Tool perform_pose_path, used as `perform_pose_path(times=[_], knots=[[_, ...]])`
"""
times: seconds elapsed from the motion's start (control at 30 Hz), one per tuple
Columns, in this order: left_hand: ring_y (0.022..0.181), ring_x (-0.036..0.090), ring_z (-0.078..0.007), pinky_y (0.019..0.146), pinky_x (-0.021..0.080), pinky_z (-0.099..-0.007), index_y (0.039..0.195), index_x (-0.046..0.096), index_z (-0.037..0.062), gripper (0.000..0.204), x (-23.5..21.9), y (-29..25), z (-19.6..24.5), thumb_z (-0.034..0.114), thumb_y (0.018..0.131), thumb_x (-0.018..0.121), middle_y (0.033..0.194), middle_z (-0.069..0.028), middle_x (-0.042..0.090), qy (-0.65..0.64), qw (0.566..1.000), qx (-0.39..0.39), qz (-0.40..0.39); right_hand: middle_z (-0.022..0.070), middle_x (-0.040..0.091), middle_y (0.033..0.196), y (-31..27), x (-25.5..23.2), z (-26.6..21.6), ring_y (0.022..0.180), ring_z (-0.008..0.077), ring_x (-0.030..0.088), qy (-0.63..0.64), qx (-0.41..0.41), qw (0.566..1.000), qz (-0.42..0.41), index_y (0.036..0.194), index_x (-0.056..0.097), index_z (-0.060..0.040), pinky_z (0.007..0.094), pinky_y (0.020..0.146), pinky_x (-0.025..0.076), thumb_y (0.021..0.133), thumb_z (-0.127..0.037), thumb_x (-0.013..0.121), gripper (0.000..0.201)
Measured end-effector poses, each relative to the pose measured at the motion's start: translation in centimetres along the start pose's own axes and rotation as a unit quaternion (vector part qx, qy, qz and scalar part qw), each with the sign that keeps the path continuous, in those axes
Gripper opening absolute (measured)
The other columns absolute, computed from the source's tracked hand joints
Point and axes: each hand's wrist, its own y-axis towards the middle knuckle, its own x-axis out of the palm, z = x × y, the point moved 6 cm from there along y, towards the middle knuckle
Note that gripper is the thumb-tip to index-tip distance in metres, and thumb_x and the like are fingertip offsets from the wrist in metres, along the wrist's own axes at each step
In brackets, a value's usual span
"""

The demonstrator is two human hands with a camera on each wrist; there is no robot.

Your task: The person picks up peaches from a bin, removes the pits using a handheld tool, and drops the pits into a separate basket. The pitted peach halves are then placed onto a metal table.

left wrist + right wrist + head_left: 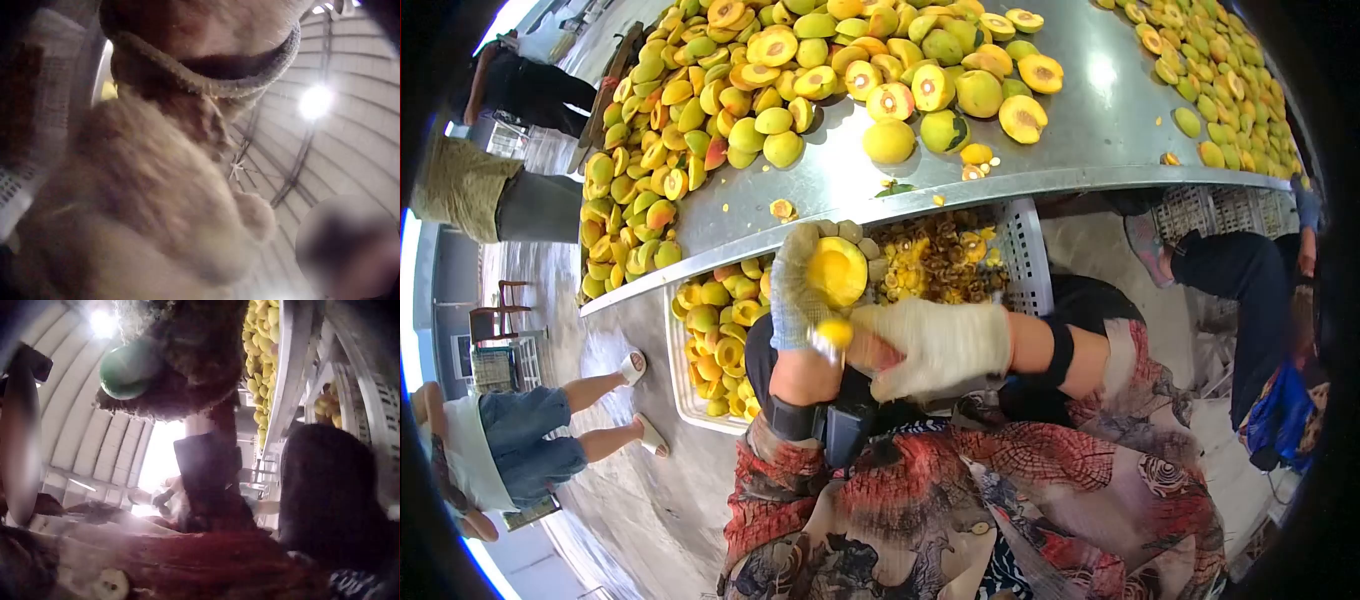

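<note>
My left hand (795, 285), in a knitted work glove, grips a yellow peach half (838, 271) with its cut, hollow face toward the head camera. Its green skin side shows in the right wrist view. My gloved right hand (945, 345) is blurred and lies across in front of the left wrist. At its fingers a small metal-edged tool (832, 335) shows, with bright yellow on it; most of the tool is hidden. Below both hands is a white crate (1028, 262) of pits and scraps. A blurred glove (150, 187) fills much of the left wrist view.
A metal table (830, 170) ahead bears heaps of halved peaches (730, 80), with more at the right. A pale crate (700, 420) of halves stands at my left. One person (520, 450) stands on the left; another's leg (1230, 290) is at the right.
</note>
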Motion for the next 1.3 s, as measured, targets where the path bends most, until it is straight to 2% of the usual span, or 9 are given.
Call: perform_pose_path(times=[0.3, 0.47, 0.5, 0.57, 0.63, 0.7, 0.97, 1.17, 1.3], knots=[[0.083, 0.060, -0.0340, 0.072, 0.051, -0.0475, 0.094, 0.060, 0.0026, 0.050, -4.9, -0.6, 3.9, 0.051, 0.088, 0.049, 0.094, -0.0171, 0.063, -0.134, 0.987, 0.070, 0.053, 0.0152, 0.062, 0.076, -0.4, -1.9, 3.2, 0.075, 0.0349, 0.063, -0.397, 0.126, 0.902, 0.112, 0.087, 0.051, -0.0081, 0.0454, 0.062, 0.050, 0.082, -0.023, 0.057, 0.017], [0.098, 0.057, -0.0320, 0.087, 0.047, -0.0424, 0.108, 0.059, 0.0019, 0.048, -14.3, -2.8, 9.6, 0.046, 0.089, 0.051, 0.109, -0.0196, 0.059, 0.143, 0.957, 0.223, 0.115, 0.0154, 0.063, 0.085, -0.4, -2.2, 5.4, 0.074, 0.0333, 0.064, -0.420, 0.240, 0.874, 0.055, 0.090, 0.056, -0.0091, 0.0453, 0.061, 0.051, 0.089, -0.035, 0.048, 0.027], [0.102, 0.057, -0.0301, 0.091, 0.045, -0.0402, 0.114, 0.058, 0.0014, 0.045, -16.7, -3.7, 11.2, 0.038, 0.089, 0.056, 0.114, -0.0184, 0.058, 0.281, 0.911, 0.237, 0.185, 0.0162, 0.064, 0.085, -0.7, -2.5, 4.4, 0.075, 0.0329, 0.064, -0.431, 0.248, 0.864, 0.076, 0.088, 0.057, -0.0070, 0.0453, 0.062, 0.052, 0.091, -0.035, 0.047, 0.030], [0.108, 0.055, -0.0234, 0.094, 0.043, -0.0342, 0.123, 0.051, -0.0012, 0.043, -17.7, -5.6, 14.1, 0.018, 0.086, 0.062, 0.121, -0.0153, 0.054, 0.777, 0.485, 0.236, 0.323, 0.0144, 0.063, 0.083, -0.8, -2.7, 5.0, 0.075, 0.0320, 0.065, -0.429, 0.255, 0.865, 0.050, 0.089, 0.057, -0.0067, 0.0445, 0.060, 0.052, 0.089, -0.032, 0.049, 0.026], [0.111, 0.049, -0.0190, 0.092, 0.044, -0.0296, 0.123, 0.049, -0.0037, 0.050, -16.8, -3.6, 14.3, 0.009, 0.078, 0.069, 0.126, -0.0117, 0.048, 0.468, 0.821, 0.195, 0.263, 0.0133, 0.064, 0.083, -0.8, -3.0, 5.0, 0.075, 0.0307, 0.065, -0.442, 0.218, 0.866, 0.078, 0.090, 0.057, -0.0077, 0.0434, 0.059, 0.052, 0.089, -0.030, 0.050, 0.023], [0.113, 0.049, -0.0219, 0.092, 0.044, -0.0328, 0.128, 0.046, 0.0001, 0.060, -12.7, -0.6, 13.7, 0.009, 0.075, 0.072, 0.126, -0.0112, 0.049, 0.458, 0.840, 0.185, 0.224, 0.0122, 0.064, 0.082, -0.9, -3.0, 5.4, 0.075, 0.0293, 0.065, -0.460, 0.181, 0.864, 0.100, 0.090, 0.058, -0.0087, 0.0424, 0.057, 0.052, 0.088, -0.028, 0.050, 0.021], [0.116, 0.050, -0.0328, 0.095, 0.043, -0.0373, 0.132, 0.046, 0.0163, 0.071, -2.9, 15.6, 12.2, 0.032, 0.068, 0.073, 0.130, -0.0142, 0.049, 0.850, 0.490, 0.181, 0.070, 0.0096, 0.066, 0.080, -1.1, -4.2, 6.2, 0.075, 0.0266, 0.067, -0.477, 0.245, 0.840, 0.087, 0.089, 0.063, -0.0121, 0.0394, 0.059, 0.054, 0.085, -0.024, 0.055, 0.015], [0.114, 0.053, -0.0305, 0.091, 0.045, -0.0426, 0.124, 0.052, 0.0169, 0.061, -1.2, 23.0, 9.0, 0.040, 0.071, 0.070, 0.128, -0.0129, 0.051, 0.931, 0.366, -0.002, 0.004, 0.0046, 0.064, 0.090, -1.1, -4.1, 6.3, 0.085, 0.0216, 0.065, -0.438, 0.267, 0.858, 0.036, 0.094, 0.059, -0.0160, 0.0389, 0.064, 0.054, 0.083, -0.019, 0.054, 0.012], [0.108, 0.056, -0.0326, 0.089, 0.046, -0.0436, 0.113, 0.059, 0.0138, 0.048, -0.8, 24.7, 7.4, 0.036, 0.072, 0.070, 0.118, -0.0161, 0.054, 0.955, 0.295, 0.036, 0.020, 0.0085, 0.063, 0.089, -1.2, -4.6, 5.4, 0.081, 0.0257, 0.065, -0.413, 0.214, 0.884, 0.049, 0.095, 0.056, -0.0113, 0.0388, 0.064, 0.053, 0.084, -0.019, 0.053, 0.014]])
